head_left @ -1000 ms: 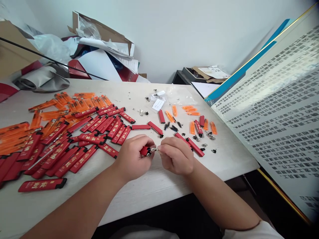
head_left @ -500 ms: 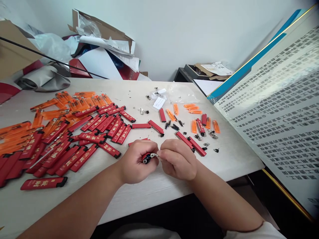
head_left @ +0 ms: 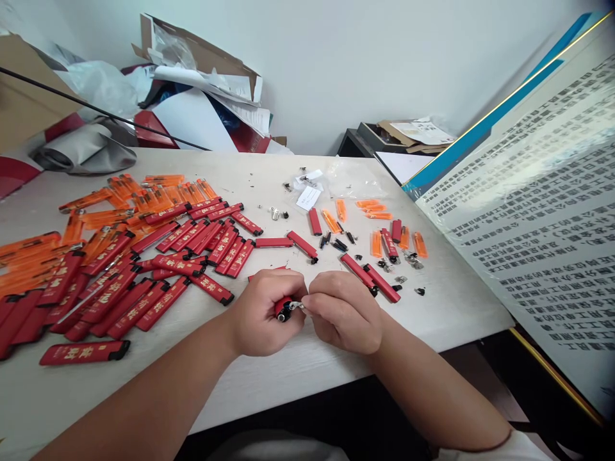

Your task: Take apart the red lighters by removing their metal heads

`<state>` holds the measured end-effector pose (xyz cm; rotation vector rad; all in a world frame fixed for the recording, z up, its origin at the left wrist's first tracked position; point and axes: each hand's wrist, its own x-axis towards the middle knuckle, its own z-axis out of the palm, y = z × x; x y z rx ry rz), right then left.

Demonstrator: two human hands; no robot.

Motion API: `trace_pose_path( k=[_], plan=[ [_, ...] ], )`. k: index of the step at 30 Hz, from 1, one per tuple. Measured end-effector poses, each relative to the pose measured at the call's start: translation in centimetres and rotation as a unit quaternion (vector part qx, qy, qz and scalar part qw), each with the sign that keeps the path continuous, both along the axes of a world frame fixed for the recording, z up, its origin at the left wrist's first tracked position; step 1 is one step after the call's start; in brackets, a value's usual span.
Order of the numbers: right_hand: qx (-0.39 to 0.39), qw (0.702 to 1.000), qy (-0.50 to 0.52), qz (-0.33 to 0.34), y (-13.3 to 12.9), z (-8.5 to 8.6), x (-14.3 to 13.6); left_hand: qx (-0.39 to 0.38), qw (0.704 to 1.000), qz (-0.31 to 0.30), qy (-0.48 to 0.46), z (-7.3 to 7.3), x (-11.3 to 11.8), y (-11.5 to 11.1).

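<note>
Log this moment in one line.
left hand: grips red lighter; right hand: pinches metal piece at lighter's end; table: red lighters, orange lighters, loose parts

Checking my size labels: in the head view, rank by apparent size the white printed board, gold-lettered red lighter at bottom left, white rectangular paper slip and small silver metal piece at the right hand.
1. White printed board
2. Bottom-left red lighter
3. White paper slip
4. Silver metal piece at the right hand

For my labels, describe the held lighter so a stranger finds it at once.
Find the pale table, then the left hand over its front. That hand encloses a red lighter, black end exposed. The other lighters lie loose; this is held.
</note>
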<state>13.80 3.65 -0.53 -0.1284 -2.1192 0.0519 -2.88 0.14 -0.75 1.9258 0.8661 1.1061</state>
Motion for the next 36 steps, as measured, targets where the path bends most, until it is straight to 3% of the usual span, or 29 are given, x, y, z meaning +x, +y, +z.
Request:
trace_pose_path(
  k=[13,18,26,30,36],
  plan=[
    [0.003,0.999,0.026,-0.020,0.10,-0.11,-0.34,-0.019,1.000,0.012,0.022,0.02,-0.05,0.16],
    [-0.037,0.998,0.040,-0.040,0.03,0.10,-0.34,-0.009,0.998,0.058,0.021,0.00,0.00,0.03],
    [-0.169,0.981,0.071,-0.054,0.67,0.23,-0.94,0.093,0.983,0.151,-0.050,0.39,0.06,-0.19],
    [-0.197,0.977,0.068,-0.051,0.72,0.16,-0.96,0.167,0.972,0.161,-0.044,0.51,-0.02,0.18],
    [-0.231,0.970,0.064,-0.024,0.83,-0.11,-0.77,0.176,0.971,0.160,-0.035,0.39,-0.26,0.21]
  ],
)
